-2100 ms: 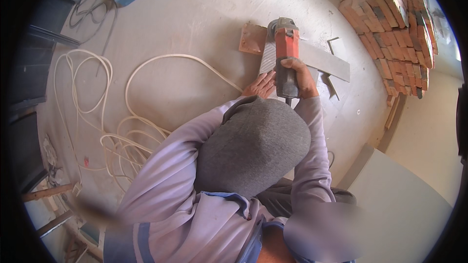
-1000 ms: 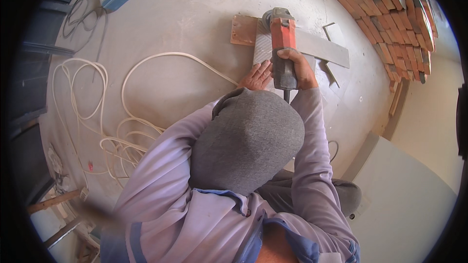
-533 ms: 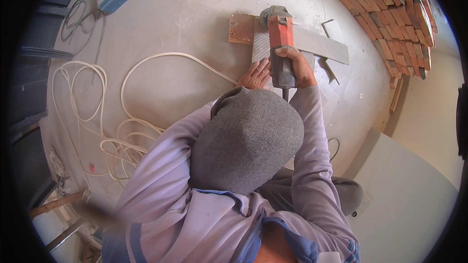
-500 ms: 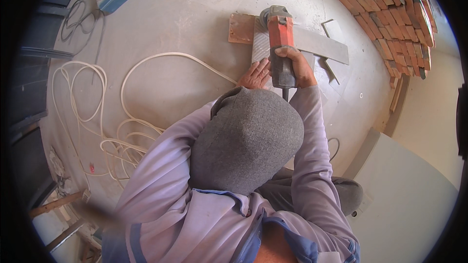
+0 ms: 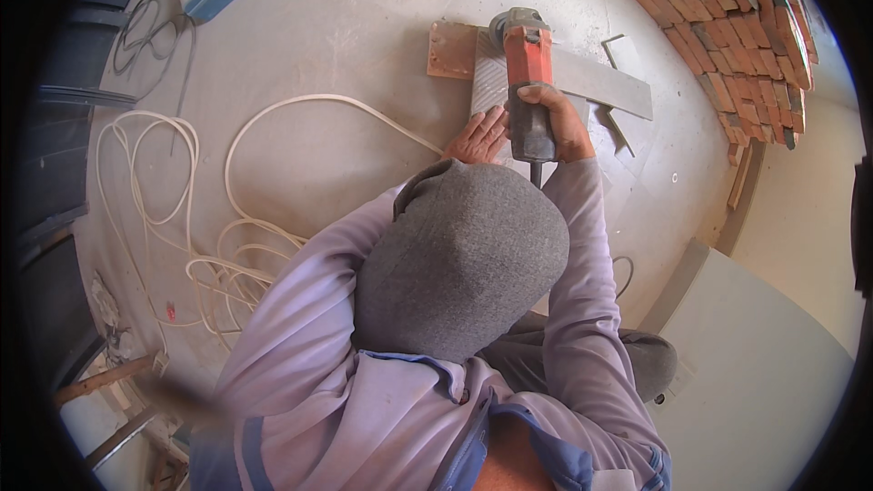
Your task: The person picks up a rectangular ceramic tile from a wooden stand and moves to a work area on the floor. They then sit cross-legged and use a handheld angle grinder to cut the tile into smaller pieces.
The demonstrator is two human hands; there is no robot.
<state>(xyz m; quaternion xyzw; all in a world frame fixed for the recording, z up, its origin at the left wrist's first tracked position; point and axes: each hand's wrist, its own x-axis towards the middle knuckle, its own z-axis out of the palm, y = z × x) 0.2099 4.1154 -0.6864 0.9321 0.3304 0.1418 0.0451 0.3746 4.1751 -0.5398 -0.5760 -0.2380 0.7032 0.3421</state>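
Observation:
My right hand (image 5: 562,124) is wrapped round the body of a red and black angle grinder (image 5: 528,64). The grinder's head is over the far end of a grey tile with a ribbed face (image 5: 488,82), its disc side toward the left. Near the tile's closer end, my left hand (image 5: 478,136) lies with fingers stretched out, pressing on or beside the tile. Under the far end sits a reddish-brown slab (image 5: 449,50). A long grey tile strip (image 5: 605,82) reaches out to the right behind the grinder. The disc's contact with the tile is too small to make out.
Loops of cream hose or cable (image 5: 191,209) spread over the floor at left. Stacked red bricks (image 5: 727,45) stand at far right. A large pale panel (image 5: 746,355) is at lower right. Tile offcuts (image 5: 623,53) lie beyond the strip. A dark cable (image 5: 145,45) coils at far left.
The grinder and my right hand have shifted very slightly to the right. My left hand keeps its place beside the tile.

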